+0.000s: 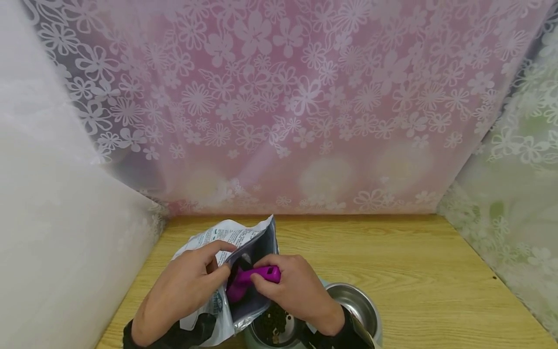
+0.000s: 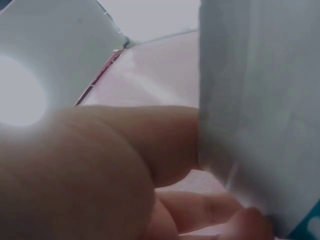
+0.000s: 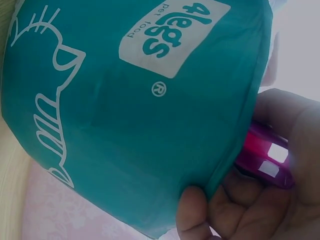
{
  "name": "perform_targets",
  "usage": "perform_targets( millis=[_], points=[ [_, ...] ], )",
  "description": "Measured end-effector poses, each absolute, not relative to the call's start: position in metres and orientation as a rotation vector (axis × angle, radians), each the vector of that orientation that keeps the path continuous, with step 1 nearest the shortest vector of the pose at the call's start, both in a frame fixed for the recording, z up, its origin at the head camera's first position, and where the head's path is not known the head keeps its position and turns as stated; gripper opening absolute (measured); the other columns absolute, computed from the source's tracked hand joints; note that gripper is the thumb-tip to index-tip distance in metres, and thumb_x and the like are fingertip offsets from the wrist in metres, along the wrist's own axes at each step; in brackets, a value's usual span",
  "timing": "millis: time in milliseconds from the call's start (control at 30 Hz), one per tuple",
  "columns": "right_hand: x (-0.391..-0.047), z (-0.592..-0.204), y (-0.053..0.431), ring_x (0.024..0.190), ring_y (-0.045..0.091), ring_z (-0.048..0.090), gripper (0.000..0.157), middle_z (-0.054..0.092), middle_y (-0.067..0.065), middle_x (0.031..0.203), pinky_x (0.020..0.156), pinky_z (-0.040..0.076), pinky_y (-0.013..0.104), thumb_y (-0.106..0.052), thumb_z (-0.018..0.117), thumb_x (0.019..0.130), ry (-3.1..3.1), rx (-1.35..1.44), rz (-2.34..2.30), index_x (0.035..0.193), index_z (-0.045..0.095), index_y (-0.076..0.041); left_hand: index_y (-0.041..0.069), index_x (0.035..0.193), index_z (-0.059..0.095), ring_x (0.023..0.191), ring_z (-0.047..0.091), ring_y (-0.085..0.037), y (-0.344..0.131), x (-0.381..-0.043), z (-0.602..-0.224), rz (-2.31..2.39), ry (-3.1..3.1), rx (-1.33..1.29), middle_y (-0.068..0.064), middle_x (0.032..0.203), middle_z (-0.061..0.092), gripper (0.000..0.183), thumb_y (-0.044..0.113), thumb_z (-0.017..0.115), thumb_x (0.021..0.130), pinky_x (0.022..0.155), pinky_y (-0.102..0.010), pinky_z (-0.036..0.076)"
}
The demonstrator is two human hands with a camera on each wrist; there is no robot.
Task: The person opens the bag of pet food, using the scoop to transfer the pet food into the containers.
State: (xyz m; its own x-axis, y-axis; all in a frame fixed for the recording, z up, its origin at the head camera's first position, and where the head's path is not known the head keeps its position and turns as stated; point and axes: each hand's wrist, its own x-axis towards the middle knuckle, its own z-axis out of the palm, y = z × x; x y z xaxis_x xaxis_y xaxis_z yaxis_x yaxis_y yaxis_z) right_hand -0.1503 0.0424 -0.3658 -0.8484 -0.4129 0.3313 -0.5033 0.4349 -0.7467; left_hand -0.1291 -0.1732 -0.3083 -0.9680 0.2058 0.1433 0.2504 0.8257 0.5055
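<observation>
My left hand pinches the near rim of a pet food bag, whose mouth gapes to the right. In the left wrist view, the thumb and fingers meet the bag's pale side. A purple scoop has its head inside the bag, partly hidden by the rim. Its handle is gripped by my right hand. The right wrist view shows the bag's teal face with "4legs pet food" on it, and some right fingertips touching the bag's edge.
Below the bag is a double feeding bowl with two steel dishes. Dark kibble lies in the left dish; the right dish is partly behind my right wrist. The wooden tabletop ends at a pink flowered curtain.
</observation>
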Motion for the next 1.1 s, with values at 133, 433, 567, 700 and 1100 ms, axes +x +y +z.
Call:
perform_targets(
  millis=[133, 433, 567, 700, 1100],
  points=[
    [-0.151, -0.365, 0.044, 0.059, 0.004, 0.056, 0.019, 0.064, -0.012, 0.081, 0.049, 0.047, 0.022, -0.038, 0.065, 0.089, -2.567, 0.827, 1.4, 0.097, 0.071, -0.022, 0.036, 0.116, 0.062, 0.049, 0.046, -0.008, -0.173, -0.129, -0.309, -0.834, -2.92, -0.366, 0.013, 0.06, 0.052, 0.029, 0.023, 0.055, 0.09, 0.048, -0.028, 0.037],
    [-0.149, -0.361, 0.048, 0.063, 0.004, 0.057, 0.018, 0.064, -0.013, 0.084, 0.053, 0.048, 0.022, -0.038, 0.066, 0.088, -2.571, 0.815, 1.357, 0.097, 0.071, -0.024, 0.034, 0.115, 0.061, 0.049, 0.046, -0.008, -0.174, -0.129, -0.309, -0.85, -2.918, -0.368, 0.012, 0.059, 0.052, 0.027, 0.025, 0.056, 0.09, 0.048, -0.027, 0.038],
    [-0.149, -0.359, 0.051, 0.062, 0.005, 0.057, 0.017, 0.064, -0.012, 0.084, 0.052, 0.048, 0.022, -0.037, 0.067, 0.088, -2.569, 0.825, 1.397, 0.098, 0.071, -0.023, 0.034, 0.114, 0.061, 0.049, 0.046, -0.007, -0.174, -0.129, -0.309, -0.842, -2.918, -0.369, 0.013, 0.059, 0.052, 0.027, 0.025, 0.056, 0.089, 0.049, -0.027, 0.038],
    [-0.15, -0.357, 0.056, 0.061, 0.005, 0.057, 0.017, 0.065, -0.012, 0.082, 0.052, 0.048, 0.023, -0.036, 0.067, 0.088, -2.572, 0.844, 1.415, 0.099, 0.071, -0.023, 0.034, 0.115, 0.061, 0.049, 0.046, -0.007, -0.174, -0.129, -0.309, -0.839, -2.914, -0.368, 0.013, 0.059, 0.052, 0.027, 0.025, 0.057, 0.089, 0.049, -0.027, 0.038],
    [-0.152, -0.351, 0.068, 0.049, 0.003, 0.048, 0.013, 0.062, -0.01, 0.068, 0.043, 0.041, 0.024, -0.029, 0.069, 0.087, -2.555, 0.814, 1.51, 0.1, 0.071, -0.025, 0.033, 0.115, 0.061, 0.051, 0.048, -0.008, -0.174, -0.129, -0.308, -0.852, -2.922, -0.351, 0.013, 0.061, 0.054, 0.026, 0.026, 0.057, 0.09, 0.051, -0.028, 0.038]
  ],
)
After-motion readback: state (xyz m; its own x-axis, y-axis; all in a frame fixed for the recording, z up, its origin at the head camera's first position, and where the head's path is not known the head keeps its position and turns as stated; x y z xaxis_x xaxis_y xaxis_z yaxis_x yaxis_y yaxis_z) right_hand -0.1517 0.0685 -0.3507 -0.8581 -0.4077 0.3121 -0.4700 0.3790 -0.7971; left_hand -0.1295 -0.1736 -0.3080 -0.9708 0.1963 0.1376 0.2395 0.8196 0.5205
